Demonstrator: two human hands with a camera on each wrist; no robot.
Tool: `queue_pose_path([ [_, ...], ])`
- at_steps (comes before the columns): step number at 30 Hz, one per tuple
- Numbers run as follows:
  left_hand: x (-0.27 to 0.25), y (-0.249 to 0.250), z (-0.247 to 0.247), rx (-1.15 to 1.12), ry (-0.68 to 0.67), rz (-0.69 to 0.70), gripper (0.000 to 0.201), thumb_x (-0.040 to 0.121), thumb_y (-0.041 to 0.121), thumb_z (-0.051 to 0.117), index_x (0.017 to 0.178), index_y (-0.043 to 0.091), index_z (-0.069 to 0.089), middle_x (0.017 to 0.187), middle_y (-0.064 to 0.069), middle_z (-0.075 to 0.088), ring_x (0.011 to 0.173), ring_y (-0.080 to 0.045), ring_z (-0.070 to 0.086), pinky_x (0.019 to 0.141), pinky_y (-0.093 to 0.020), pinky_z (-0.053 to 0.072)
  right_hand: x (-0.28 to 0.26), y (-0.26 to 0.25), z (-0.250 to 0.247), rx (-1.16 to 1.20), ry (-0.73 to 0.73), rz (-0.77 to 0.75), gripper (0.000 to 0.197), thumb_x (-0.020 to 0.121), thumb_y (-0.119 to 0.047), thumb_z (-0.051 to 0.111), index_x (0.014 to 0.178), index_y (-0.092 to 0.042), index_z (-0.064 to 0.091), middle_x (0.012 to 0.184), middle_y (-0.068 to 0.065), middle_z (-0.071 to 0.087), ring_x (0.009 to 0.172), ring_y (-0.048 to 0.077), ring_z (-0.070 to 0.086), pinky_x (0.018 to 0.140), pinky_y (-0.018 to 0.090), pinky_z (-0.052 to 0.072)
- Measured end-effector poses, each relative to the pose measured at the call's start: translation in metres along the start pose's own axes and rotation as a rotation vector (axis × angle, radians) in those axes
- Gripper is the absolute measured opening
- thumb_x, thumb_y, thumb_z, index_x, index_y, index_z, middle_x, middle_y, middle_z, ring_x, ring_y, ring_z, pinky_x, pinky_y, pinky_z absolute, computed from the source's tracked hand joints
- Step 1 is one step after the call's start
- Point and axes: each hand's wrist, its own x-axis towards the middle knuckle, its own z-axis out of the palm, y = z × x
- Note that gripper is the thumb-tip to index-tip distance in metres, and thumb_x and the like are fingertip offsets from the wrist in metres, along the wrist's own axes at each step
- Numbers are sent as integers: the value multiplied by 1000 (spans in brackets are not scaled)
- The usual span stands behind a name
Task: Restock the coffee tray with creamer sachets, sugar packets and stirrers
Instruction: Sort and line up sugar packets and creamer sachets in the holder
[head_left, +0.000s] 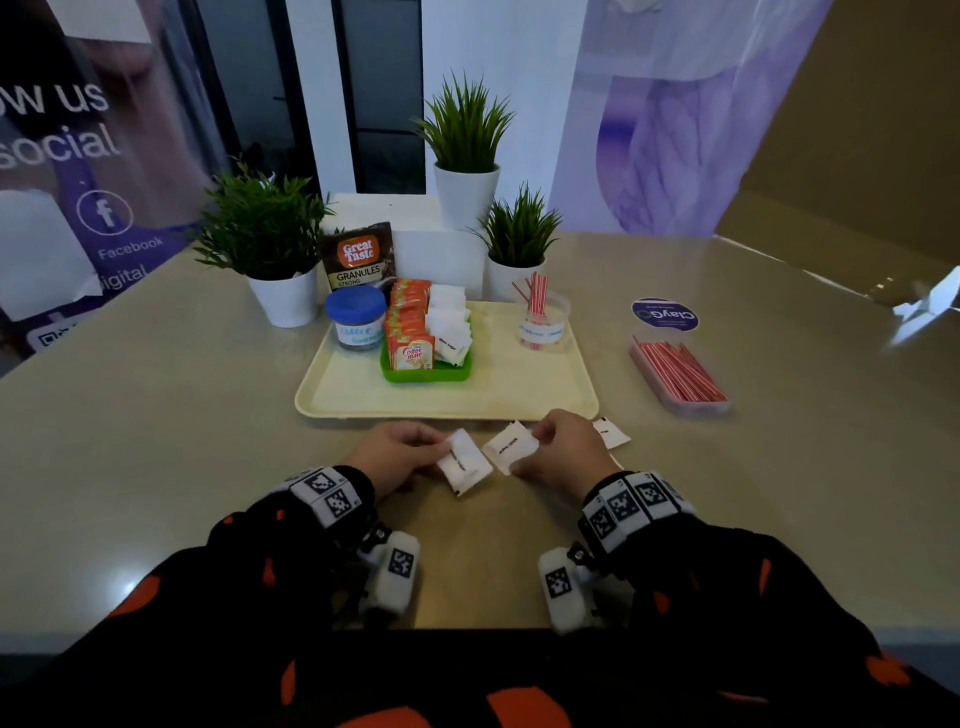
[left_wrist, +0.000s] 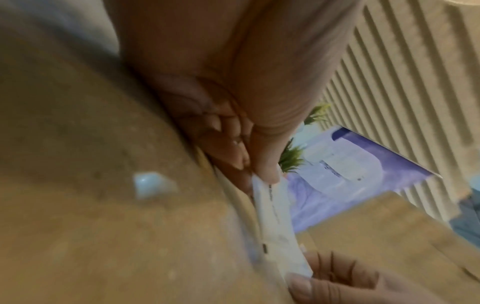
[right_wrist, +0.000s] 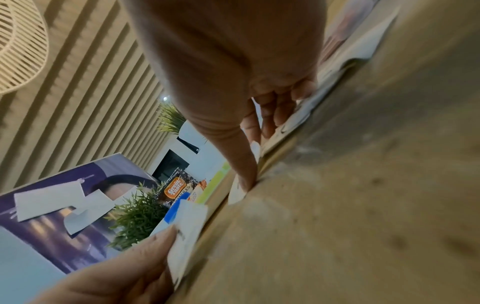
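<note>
— While both hands sit at the near side of the table (head_left: 156, 415), how much room is around them?

— Plenty to the left: bare tabletop runs from the left hand (head_left: 400, 452) out to the table's left edge. Ahead, the near rim of the cream tray (head_left: 447, 408) lies just beyond the knuckles. To the right, bare surface reaches as far as the clear box of red stirrers (head_left: 678, 374).

— What does each hand have?

— The left hand pinches a white sugar packet (head_left: 464, 461) by its left end, thumb on top, fingers curled beneath; the packet is tilted, its far end toward the other hand. The right hand (head_left: 563, 449) pinches a second white packet (head_left: 510, 446) by its right side, thumb and fingertips closed on it. The two packets nearly meet between the hands, just above the table. A third packet (head_left: 610, 432) lies flat just right of the right hand.

— How do the packets look?

— Small, white, squarish, with a line of dark print too blurred to read.

— And the tray?

— From the left: a blue-lidded jar (head_left: 356, 317), then a green bin (head_left: 427, 370) holding a row of orange creamer sachets (head_left: 410, 325) beside a row of white sugar packets (head_left: 449, 325), then a clear cup (head_left: 540, 325) with a few red stirrers standing in it. A coffee granules pouch (head_left: 358, 257) stands behind the jar.
</note>
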Motion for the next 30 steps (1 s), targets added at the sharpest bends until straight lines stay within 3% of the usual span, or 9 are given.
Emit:
queue_pose_path([
  [4, -3, -3, 0, -152, 12, 33, 8, 94, 18, 68, 96, 11, 68, 84, -7, 74, 61, -8, 63, 49, -18, 47, -2, 7, 11, 219, 102, -42, 19, 73, -18, 79, 80, -11, 62, 77, 0, 64, 76, 18, 60, 66, 31, 50],
  [6, -3, -4, 0, -232, 21, 36, 5, 97, 17, 64, 95, 12, 64, 88, -12, 75, 62, -10, 67, 48, -18, 49, -3, 6, 15, 362, 132, -85, 16, 78, -16, 77, 76, -11, 62, 72, 0, 63, 70, 14, 57, 64, 27, 46],
  [9, -2, -7, 0, -317, 24, 45, 7, 99, 19, 60, 96, 13, 59, 95, -19, 76, 73, -21, 73, 48, -20, 50, -2, 4, 26, 551, 151, -131, 18, 79, -14, 77, 74, -11, 60, 69, 2, 62, 66, 13, 55, 65, 31, 48],
  [11, -1, -8, 1, -345, 30, 51, 9, 100, 20, 59, 99, 12, 57, 96, -23, 75, 76, -25, 72, 48, -21, 50, -4, 4, 34, 583, 147, -120, 20, 77, -18, 80, 77, -14, 60, 72, 3, 65, 67, 13, 57, 66, 31, 50],
  [15, 0, -9, 1, -379, 54, 49, 11, 101, 23, 57, 97, 14, 53, 94, -22, 75, 65, -18, 71, 44, -22, 50, -4, 1, 39, 566, 141, -84, 40, 68, -32, 90, 86, -16, 59, 78, 3, 67, 68, 12, 59, 67, 33, 52],
  [18, 1, -9, 1, -389, 57, 37, 10, 101, 22, 57, 98, 15, 52, 90, -18, 76, 66, -17, 72, 49, -21, 54, 0, 0, 42, 480, 147, -73, 40, 64, -28, 90, 86, -18, 59, 79, 3, 70, 73, 16, 64, 71, 36, 54],
  [25, -1, -11, 1, -363, 25, 65, 14, 97, 9, 63, 110, 9, 60, 98, -14, 75, 74, -14, 73, 62, -18, 57, -7, -4, 53, 587, 110, -94, 15, 77, -9, 72, 88, -19, 70, 85, 1, 73, 86, 22, 70, 77, 39, 59],
  [28, -3, -12, 1, -340, -10, 90, 12, 95, 6, 65, 106, 6, 68, 89, -10, 75, 74, -14, 71, 69, -21, 59, -9, -3, 52, 703, 129, -128, 16, 76, -14, 63, 86, -17, 75, 84, 5, 75, 80, 19, 67, 79, 51, 58],
  [30, -4, -11, 3, -337, -16, 104, 11, 93, 5, 67, 103, 4, 70, 82, -8, 74, 69, -12, 69, 68, -20, 59, -9, -3, 52, 729, 133, -142, 25, 77, -20, 59, 92, -18, 78, 88, 3, 76, 85, 19, 69, 83, 51, 58],
])
